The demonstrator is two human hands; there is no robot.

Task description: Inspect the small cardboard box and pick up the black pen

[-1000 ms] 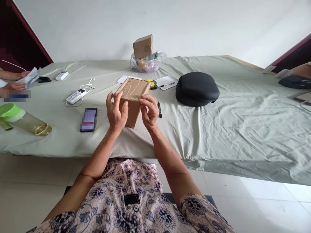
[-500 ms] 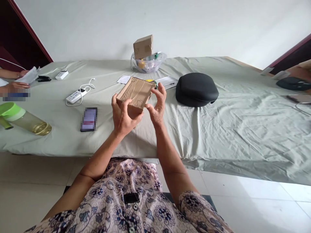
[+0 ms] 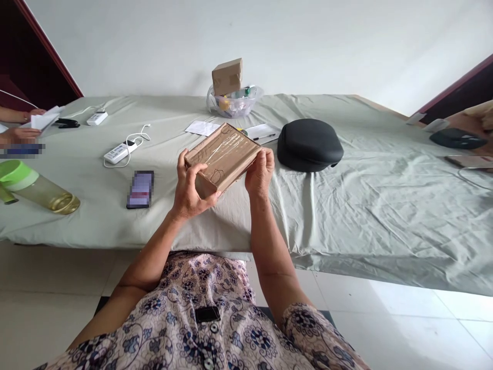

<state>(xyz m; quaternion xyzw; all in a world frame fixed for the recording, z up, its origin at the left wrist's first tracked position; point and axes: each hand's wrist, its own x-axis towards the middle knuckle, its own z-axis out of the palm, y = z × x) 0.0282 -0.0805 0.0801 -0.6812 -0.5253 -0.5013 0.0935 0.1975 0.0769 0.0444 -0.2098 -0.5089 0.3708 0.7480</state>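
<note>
A brown cardboard box (image 3: pixel 227 154) with shiny clear tape and pen marks on its top is held above the table, tilted. My left hand (image 3: pixel 188 187) grips its left and near side, thumb at the near lower edge and fingers along the left edge. At the right corner, my right hand (image 3: pixel 261 172) is closed on the box's edge, its fingertips bent over. Behind the box lie a white paper (image 3: pixel 202 128) and another sheet with a black pen (image 3: pixel 265 136) on it.
A black zip case (image 3: pixel 310 145) sits to the right. At the back, a clear bowl (image 3: pixel 241 107) carries a second cardboard box (image 3: pixel 227 77). Leftward are a phone (image 3: pixel 140 189), a white power strip (image 3: pixel 120 152) and a green-lidded bottle (image 3: pixel 42 190). Another person's hands (image 3: pixel 23 134) hold papers.
My right hand has gone from spread fingers near the box's side to gripping its right corner. The box has turned and tipped, showing more of its taped top.
</note>
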